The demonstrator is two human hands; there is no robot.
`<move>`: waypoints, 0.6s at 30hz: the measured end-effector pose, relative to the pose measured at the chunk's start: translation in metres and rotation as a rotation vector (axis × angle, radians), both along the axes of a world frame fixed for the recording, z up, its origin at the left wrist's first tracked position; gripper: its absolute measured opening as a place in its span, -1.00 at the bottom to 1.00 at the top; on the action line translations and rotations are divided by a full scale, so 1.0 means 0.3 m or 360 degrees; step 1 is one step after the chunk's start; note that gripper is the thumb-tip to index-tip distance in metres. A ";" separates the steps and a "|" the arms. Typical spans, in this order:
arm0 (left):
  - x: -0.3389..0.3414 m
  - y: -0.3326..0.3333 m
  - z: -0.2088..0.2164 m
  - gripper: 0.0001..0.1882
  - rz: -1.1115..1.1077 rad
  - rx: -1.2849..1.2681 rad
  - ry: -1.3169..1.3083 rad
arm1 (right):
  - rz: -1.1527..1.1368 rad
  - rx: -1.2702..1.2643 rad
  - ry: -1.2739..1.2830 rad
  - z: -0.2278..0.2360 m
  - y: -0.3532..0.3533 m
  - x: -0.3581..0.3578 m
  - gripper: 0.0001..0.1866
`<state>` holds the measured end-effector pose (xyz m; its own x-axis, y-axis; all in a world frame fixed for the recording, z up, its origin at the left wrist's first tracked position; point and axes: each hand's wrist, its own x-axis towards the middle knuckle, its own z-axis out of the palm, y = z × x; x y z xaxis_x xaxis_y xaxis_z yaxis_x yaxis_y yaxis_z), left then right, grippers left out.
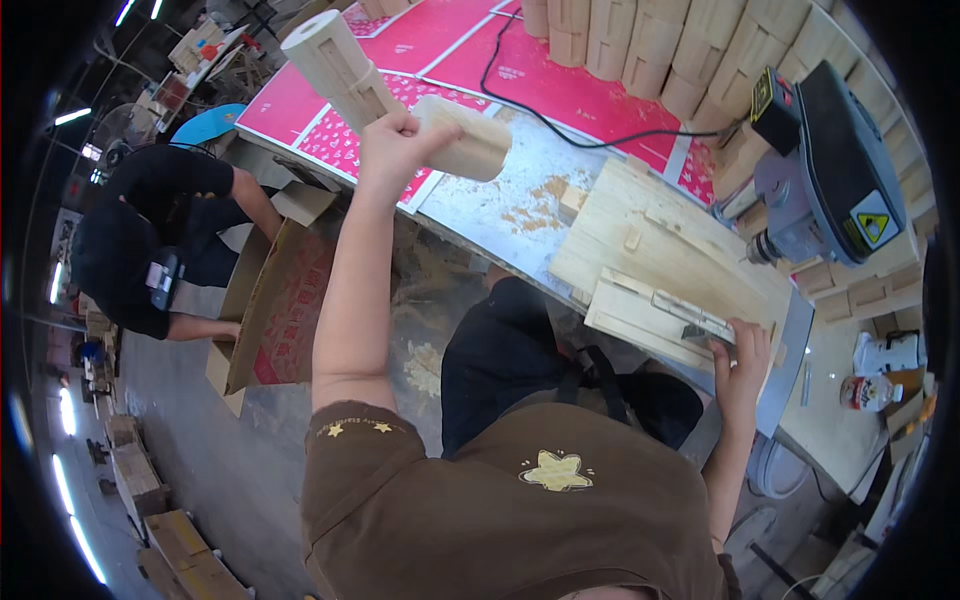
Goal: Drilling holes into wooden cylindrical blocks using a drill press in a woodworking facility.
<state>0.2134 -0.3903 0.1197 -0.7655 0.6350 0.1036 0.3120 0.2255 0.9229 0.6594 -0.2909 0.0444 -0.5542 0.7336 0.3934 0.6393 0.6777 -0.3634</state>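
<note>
Above the bench (480,210), left hand (395,148): clamped on a wooden cylinder (476,147); swinging it could topple the nearby stack (335,65).
Right hand (742,362): at the metal fitting (700,318), grip unclear; slipping could pinch fingers.

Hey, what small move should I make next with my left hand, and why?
Probably swing the wooden cylinder over toward the wooden jig: your left hand grips it, your right hand is at the jig's metal strip, and no cylinder shows on the jig.

Matt wooden cylinder (475,142); smooth wooden board (612,228); drill housing (850,150), seemingly glossy plastic.
</note>
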 end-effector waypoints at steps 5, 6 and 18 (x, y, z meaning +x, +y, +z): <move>-0.038 0.030 0.139 -0.52 -0.0037 -0.0426 0.1141 | 0.0014 0.0011 0.0032 -0.012 0.003 -0.002 -0.63; -0.073 0.020 0.185 -0.52 -0.0046 -0.0264 0.1175 | 0.0006 0.0018 0.0024 -0.007 -0.001 -0.004 -0.61; -0.592 0.046 0.723 -0.64 0.0392 -0.0553 0.1485 | -0.0058 0.0006 0.0040 0.002 -0.003 -0.019 -0.58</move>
<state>0.0357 -0.3766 0.3365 -0.5875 0.5794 0.5649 0.7808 0.5892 0.2077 0.6537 -0.2919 0.0450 -0.5169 0.7517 0.4096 0.6545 0.6554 -0.3768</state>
